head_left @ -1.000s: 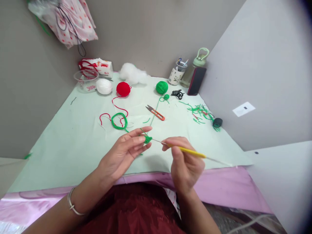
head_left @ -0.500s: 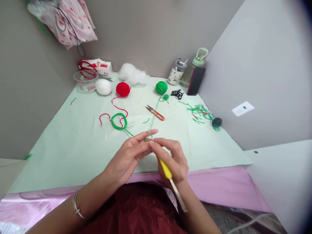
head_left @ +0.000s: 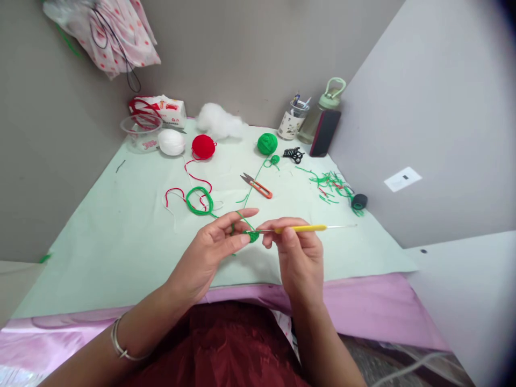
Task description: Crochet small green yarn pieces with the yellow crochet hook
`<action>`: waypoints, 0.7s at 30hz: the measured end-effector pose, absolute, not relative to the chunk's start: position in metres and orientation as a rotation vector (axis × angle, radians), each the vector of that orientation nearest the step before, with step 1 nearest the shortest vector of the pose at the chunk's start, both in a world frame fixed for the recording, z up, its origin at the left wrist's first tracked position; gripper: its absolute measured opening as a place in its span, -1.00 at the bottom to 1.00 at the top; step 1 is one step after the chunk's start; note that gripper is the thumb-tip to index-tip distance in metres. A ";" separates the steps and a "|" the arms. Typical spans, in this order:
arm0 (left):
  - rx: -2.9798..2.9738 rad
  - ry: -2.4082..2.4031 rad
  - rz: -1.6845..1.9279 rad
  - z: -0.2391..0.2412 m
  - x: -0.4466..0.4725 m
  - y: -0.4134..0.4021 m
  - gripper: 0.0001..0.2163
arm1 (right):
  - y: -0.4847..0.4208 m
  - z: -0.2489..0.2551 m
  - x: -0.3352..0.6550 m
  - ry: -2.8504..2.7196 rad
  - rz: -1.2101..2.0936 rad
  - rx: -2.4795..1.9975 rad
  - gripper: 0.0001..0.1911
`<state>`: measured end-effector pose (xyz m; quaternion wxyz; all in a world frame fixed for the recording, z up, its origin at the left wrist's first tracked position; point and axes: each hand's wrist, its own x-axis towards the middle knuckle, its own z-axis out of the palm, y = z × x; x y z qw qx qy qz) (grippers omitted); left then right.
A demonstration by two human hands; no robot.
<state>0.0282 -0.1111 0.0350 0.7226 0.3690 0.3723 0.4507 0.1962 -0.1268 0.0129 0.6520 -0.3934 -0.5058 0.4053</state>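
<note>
My left hand point(head_left: 215, 242) pinches a small green crocheted piece point(head_left: 253, 236) between thumb and fingers. Over its raised index finger runs a strand of green yarn point(head_left: 245, 200), which leads back to the green yarn ball point(head_left: 266, 143). Gripped in my right hand point(head_left: 300, 252) is a crochet hook with a yellow handle point(head_left: 306, 229), lying nearly level. Its thin metal tip reaches the green piece at my left fingertips. A looped green cord point(head_left: 199, 201) lies on the table just beyond my left hand.
Orange thread snips point(head_left: 258, 186) lie mid-table. Behind are a red yarn ball point(head_left: 203, 147), a white yarn ball point(head_left: 171, 142) and white stuffing point(head_left: 220, 121). Green yarn scraps point(head_left: 330, 183) are at right, near a pen cup point(head_left: 292, 122), bottle point(head_left: 314, 121) and phone point(head_left: 324, 133).
My right hand has turned the hook from pointing steeply down toward me to nearly level. The green piece now shows at my left fingertips. The green loop has shifted slightly right.
</note>
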 end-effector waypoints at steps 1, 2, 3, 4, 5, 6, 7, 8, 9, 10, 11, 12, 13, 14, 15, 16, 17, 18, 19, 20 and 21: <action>0.826 0.816 1.001 0.035 0.028 -0.111 -0.68 | -0.126 0.013 0.197 -1.130 0.936 -0.883 -0.79; 0.838 0.810 1.007 0.035 0.027 -0.111 -0.69 | -0.127 0.014 0.198 -1.120 0.946 -0.874 -0.78; 0.853 0.807 1.014 0.035 0.026 -0.111 -0.70 | -0.127 0.015 0.198 -1.122 0.951 -0.866 -0.78; 0.870 0.809 1.021 0.035 0.026 -0.111 -0.70 | -0.128 0.016 0.199 -1.140 0.946 -0.860 -0.78; 0.892 0.816 1.028 0.034 0.025 -0.111 -0.70 | -0.130 0.017 0.199 -1.171 0.928 -0.860 -0.79; 0.917 0.829 1.033 0.033 0.024 -0.112 -0.69 | -0.132 0.018 0.199 -1.208 0.894 -0.874 -0.79; 0.948 0.844 1.038 0.033 0.024 -0.112 -0.69 | -0.134 0.019 0.199 -1.254 0.842 -0.898 -0.78; 0.984 0.862 1.047 0.032 0.023 -0.112 -0.69 | -0.137 0.020 0.200 -1.309 0.775 -0.926 -0.78; 1.024 0.883 1.059 0.031 0.023 -0.112 -0.68 | -0.139 0.021 0.200 -1.369 0.697 -0.948 -0.78; 1.065 0.906 1.072 0.031 0.024 -0.112 -0.68 | -0.140 0.021 0.200 -1.432 0.614 -0.960 -0.77; 1.102 0.927 1.086 0.030 0.024 -0.113 -0.67 | -0.142 0.020 0.200 -1.494 0.530 -0.955 -0.75; 1.129 0.944 1.103 0.029 0.025 -0.113 -0.67 | -0.142 0.019 0.199 -1.553 0.445 -0.936 -0.74; 1.144 0.955 1.119 0.029 0.026 -0.114 -0.65 | -0.143 0.017 0.199 -1.604 0.364 -0.911 -0.73; 1.145 0.960 1.130 0.028 0.027 -0.114 -0.64 | -0.143 0.015 0.199 -1.645 0.288 -0.887 -0.72; 1.136 0.957 1.138 0.027 0.029 -0.114 -0.64 | -0.142 0.014 0.199 -1.683 0.221 -0.875 -0.71; 1.114 0.946 1.141 0.027 0.030 -0.115 -0.63 | -0.142 0.012 0.199 -1.717 0.157 -0.878 -0.71; 1.079 0.924 1.136 0.026 0.031 -0.115 -0.62 | -0.141 0.010 0.198 -1.750 0.088 -0.894 -0.69; 1.025 0.893 1.120 0.026 0.032 -0.115 -0.61 | -0.141 0.008 0.198 -1.787 0.015 -0.922 -0.67; 0.950 0.855 1.090 0.026 0.033 -0.115 -0.60 | -0.141 0.007 0.197 -1.824 -0.062 -0.952 -0.66; 0.860 0.811 1.047 0.026 0.033 -0.115 -0.59 | -0.141 0.006 0.197 -1.848 -0.136 -0.975 -0.64; 0.765 0.765 0.997 0.027 0.033 -0.113 -0.57 | -0.141 0.006 0.196 -1.850 -0.183 -0.984 -0.64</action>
